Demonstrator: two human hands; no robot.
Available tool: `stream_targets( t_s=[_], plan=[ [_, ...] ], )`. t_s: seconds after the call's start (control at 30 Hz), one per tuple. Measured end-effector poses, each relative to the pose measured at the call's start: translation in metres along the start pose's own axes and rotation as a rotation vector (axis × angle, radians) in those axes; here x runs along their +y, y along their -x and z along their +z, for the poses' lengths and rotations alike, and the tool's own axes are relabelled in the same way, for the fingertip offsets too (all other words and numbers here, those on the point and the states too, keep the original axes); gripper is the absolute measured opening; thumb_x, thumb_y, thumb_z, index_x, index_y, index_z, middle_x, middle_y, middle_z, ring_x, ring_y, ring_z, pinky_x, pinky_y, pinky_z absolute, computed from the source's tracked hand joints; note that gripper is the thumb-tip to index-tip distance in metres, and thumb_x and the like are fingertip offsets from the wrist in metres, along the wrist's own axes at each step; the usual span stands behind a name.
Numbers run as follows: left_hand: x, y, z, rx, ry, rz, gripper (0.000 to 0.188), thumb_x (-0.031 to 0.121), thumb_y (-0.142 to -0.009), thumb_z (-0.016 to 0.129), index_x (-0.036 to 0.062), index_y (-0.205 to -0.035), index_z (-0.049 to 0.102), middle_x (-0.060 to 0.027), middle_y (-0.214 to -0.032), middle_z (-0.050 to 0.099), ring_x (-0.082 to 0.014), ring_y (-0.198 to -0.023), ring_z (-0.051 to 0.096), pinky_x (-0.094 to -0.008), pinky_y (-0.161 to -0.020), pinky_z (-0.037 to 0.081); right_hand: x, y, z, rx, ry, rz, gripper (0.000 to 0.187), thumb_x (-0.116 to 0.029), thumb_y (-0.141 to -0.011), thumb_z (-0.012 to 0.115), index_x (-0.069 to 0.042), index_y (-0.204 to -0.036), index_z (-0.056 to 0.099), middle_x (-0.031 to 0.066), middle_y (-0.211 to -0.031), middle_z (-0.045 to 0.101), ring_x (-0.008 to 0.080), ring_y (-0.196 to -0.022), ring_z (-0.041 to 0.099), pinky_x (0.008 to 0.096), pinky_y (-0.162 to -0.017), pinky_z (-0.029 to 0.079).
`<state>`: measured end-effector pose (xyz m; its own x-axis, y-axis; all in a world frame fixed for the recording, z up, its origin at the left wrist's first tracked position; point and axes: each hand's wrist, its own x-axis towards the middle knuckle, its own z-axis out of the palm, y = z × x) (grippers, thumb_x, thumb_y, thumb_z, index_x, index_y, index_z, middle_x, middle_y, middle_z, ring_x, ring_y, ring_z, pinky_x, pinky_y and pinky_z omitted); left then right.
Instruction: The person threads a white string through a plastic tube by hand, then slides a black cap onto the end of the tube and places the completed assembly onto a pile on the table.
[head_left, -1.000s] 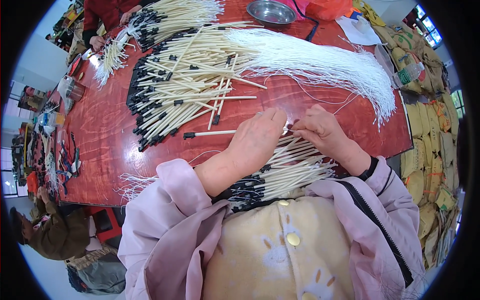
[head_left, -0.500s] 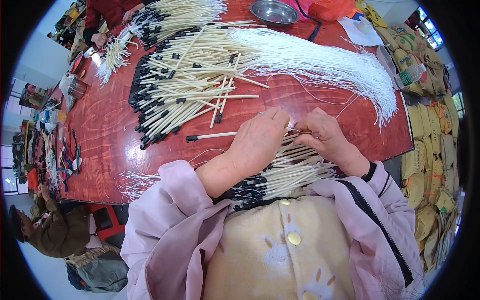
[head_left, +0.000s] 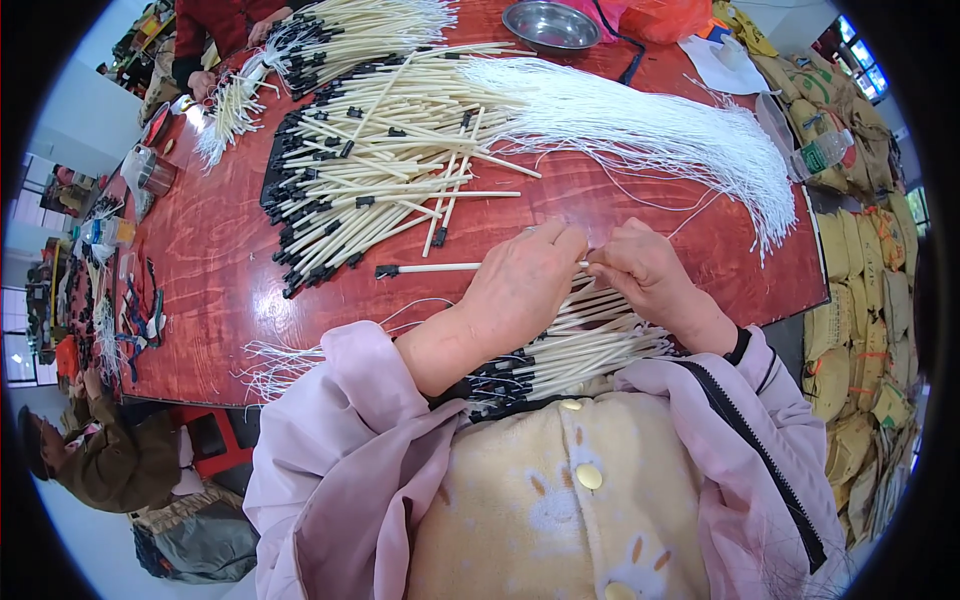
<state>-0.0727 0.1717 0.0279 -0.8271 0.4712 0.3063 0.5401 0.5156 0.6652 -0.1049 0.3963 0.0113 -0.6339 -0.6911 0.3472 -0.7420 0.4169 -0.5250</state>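
A thin cream tube (head_left: pixel 440 268) with a black clip on its left end lies across the space above the table, with my left hand (head_left: pixel 525 280) closed round its right part. My right hand (head_left: pixel 648 268) meets the left at the tube's right end, thumb and fingers pinched together there on a white cord, which is mostly hidden by the fingers. Below both hands, against my front, sits a bundle of similar cream tubes (head_left: pixel 590 345) with black clips. Beyond my hands spreads a large heap of clipped tubes (head_left: pixel 400 170).
Long white cords (head_left: pixel 650 120) fan out to the right over the red table (head_left: pixel 210 290). A steel bowl (head_left: pixel 552 25) stands at the back, a plastic bottle (head_left: pixel 822 152) at the right edge. Stacked sacks (head_left: pixel 845 310) line the right side. Co-workers sit at far left and lower left.
My right fingers have closed in tighter at the tube's end, and the cord seen between them before is now mostly covered. My left hand has barely moved.
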Motion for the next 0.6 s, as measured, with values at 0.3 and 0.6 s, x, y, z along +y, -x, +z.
stream_targets(
  t_s=[0.3, 0.6],
  plan=[
    [0.011, -0.006, 0.003, -0.063, 0.077, -0.083, 0.019, 0.0, -0.085, 0.061, 0.0029, -0.102, 0.053, -0.0222, -0.107, 0.052, -0.0467, -0.092, 0.061, -0.053, -0.073, 0.051, -0.007, -0.002, 0.0, -0.01, -0.022, 0.041, 0.019, -0.015, -0.084, 0.077, -0.009, -0.102, 0.075, 0.0084, -0.074, 0.061, 0.0298, -0.072, 0.058, 0.0411, -0.071, 0.043],
    [0.022, 0.013, -0.043, 0.003, -0.319, 0.107, 0.045, 0.009, -0.081, 0.074, 0.0015, -0.122, 0.056, -0.0185, -0.124, 0.054, -0.0389, -0.112, 0.058, -0.0513, -0.088, 0.049, -0.014, -0.008, -0.004, 0.049, -0.021, 0.009, 0.011, -0.013, -0.085, 0.077, -0.006, -0.093, 0.074, 0.0063, -0.074, 0.065, 0.0274, -0.07, 0.058, 0.0392, -0.068, 0.044]
  ],
)
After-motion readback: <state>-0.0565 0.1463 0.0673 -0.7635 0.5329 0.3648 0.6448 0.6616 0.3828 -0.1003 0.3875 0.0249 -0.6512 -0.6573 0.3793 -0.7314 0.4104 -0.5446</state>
